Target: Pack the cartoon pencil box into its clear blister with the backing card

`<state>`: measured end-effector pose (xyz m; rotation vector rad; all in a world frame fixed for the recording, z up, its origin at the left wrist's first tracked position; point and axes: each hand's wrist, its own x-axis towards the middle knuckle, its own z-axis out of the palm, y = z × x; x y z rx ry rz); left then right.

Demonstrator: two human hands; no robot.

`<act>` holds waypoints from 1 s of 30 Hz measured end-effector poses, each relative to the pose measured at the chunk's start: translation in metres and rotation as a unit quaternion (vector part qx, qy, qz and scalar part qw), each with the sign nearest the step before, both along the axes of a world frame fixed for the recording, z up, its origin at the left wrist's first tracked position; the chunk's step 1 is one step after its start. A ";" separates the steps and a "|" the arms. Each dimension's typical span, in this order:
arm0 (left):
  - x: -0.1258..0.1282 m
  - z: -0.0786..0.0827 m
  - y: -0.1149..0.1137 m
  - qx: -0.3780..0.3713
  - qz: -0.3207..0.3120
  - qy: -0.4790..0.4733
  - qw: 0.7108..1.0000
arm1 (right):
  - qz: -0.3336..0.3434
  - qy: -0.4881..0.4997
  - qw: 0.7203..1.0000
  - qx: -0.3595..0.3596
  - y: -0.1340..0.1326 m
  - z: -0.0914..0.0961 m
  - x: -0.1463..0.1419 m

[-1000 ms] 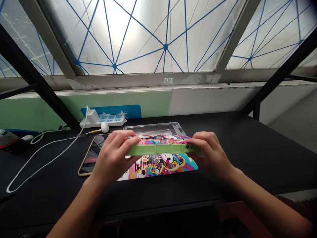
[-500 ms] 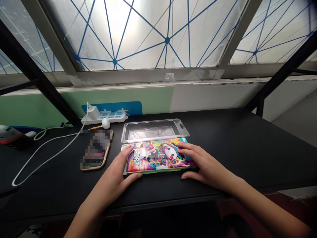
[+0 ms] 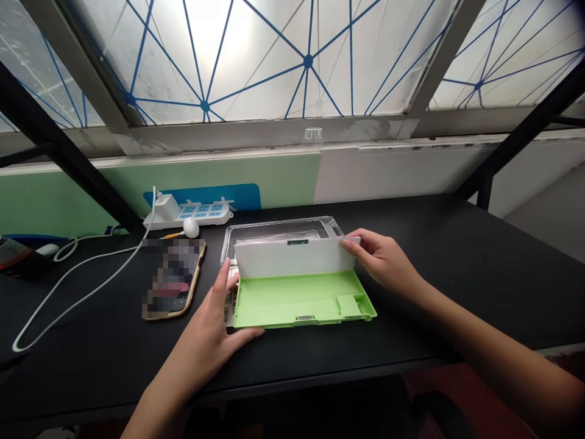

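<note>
Holding open a green plastic box [image 3: 292, 305] in the middle of the black table [image 3: 411, 305], the person has its white lid [image 3: 292, 256] standing up along the far edge, tilted slightly back, and the shallow green tray lying flat and facing up. The tray has a small raised section near its 4 o'clock corner and a small metal clip [image 3: 303, 317] on its near edge.

The right hand [image 3: 384, 259] comes in from 3 o'clock, its fingers [image 3: 351, 242] bent and closed on the lid's top right corner. The left hand [image 3: 208, 317] sits at the box's 8 o'clock side with its fingers apart and not closed: one fingertip [image 3: 226, 271] points up past the left end, and the thumb [image 3: 249, 333] lies along the near edge of the tray, touching it.

A printed card [image 3: 230, 308] sticks out from under the left end of the box, mostly hidden. A clear plastic tray [image 3: 278, 230] sits at 12 o'clock, right behind the lid. At 9 o'clock lies a phone [image 3: 173, 280] in a gold-edged case, its screen blurred out. At 10 o'clock are a white power strip [image 3: 201, 214] with a plug and charger [image 3: 167, 207], a round white object [image 3: 191, 227], and a long white cable [image 3: 82, 292] looping across the table
</note>
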<state>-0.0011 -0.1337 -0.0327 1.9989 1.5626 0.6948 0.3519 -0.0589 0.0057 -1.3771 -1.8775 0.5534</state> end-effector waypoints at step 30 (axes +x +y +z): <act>0.005 0.000 0.010 0.041 0.035 0.028 0.998 | 0.003 -0.205 0.979 0.007 -0.017 -0.013 -0.002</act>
